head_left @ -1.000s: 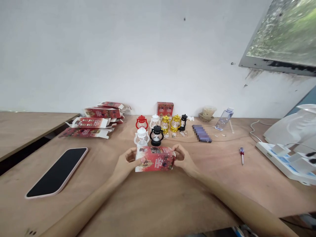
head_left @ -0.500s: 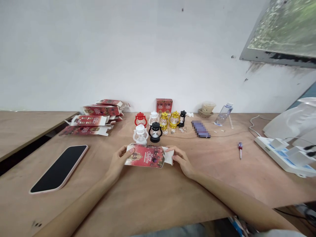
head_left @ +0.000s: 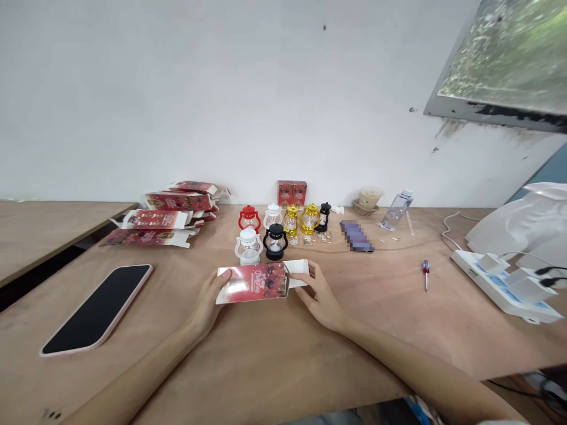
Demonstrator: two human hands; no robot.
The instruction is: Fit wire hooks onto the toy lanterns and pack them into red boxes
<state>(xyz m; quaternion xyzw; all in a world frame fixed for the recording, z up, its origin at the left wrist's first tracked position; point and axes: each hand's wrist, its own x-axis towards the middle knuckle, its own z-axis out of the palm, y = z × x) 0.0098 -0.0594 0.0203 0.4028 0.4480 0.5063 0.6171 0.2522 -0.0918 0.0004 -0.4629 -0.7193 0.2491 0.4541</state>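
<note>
A red cardboard box with Christmas print lies lengthwise between my hands, above the table. My left hand grips its left end, thumb on the printed face. At the right end, where white flaps stick out, my right hand has its fingers on a flap. Just behind the box stand a white mini lantern and a black mini lantern. Further back come a red lantern, another white one, two gold ones and a slim black one.
Flat red boxes are piled at the back left. Two made-up boxes stand by the wall. A phone lies at left, a screwdriver and power strip at right. A bottle and cup stand behind.
The box has shifted slightly left with my hands. My right fingers have changed position on the end flap, which now points more straight out to the right. The camera view has tilted slightly.
</note>
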